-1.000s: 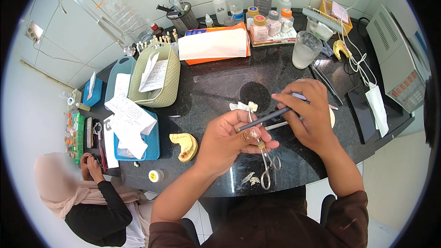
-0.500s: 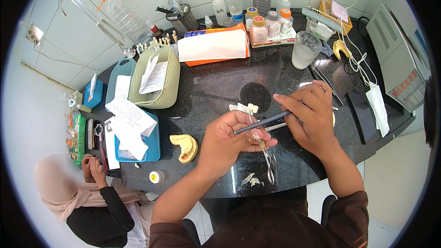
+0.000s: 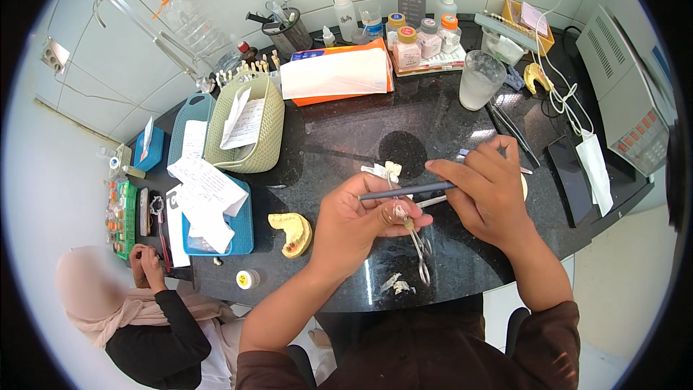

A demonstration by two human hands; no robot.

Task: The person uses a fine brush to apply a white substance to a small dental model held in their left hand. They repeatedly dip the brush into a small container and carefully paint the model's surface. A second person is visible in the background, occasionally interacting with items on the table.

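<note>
My left hand [image 3: 364, 213] is closed around a slim metal clamp with looped handles [image 3: 423, 260] that hang down below the fingers. At the clamp's upper end is a small cream tooth-like piece [image 3: 393, 168]. Between the fingers of my right hand [image 3: 491, 191] is a dark grey pencil-like rod [image 3: 415, 190], whose far end crosses over my left fingers. A pale thin tool [image 3: 432, 201] shows just under it; whether my right hand also holds it, I cannot tell. Left of my hands lies a yellow dental cast [image 3: 290, 235] on the black worktop.
A small white-lidded jar [image 3: 247, 279] and pale crumpled scraps [image 3: 398, 284] lie near the front edge. Behind stand baskets with papers [image 3: 271, 123], powder bottles [image 3: 407, 50] and a cloudy glass [image 3: 481, 79]. A phone [image 3: 570, 177] lies right; another person [image 3: 155, 332] sits left.
The grey rod has swung to lie more level, and its far end now reaches farther left over my left fingers. My right hand has shifted slightly; the clamp stays in my left hand.
</note>
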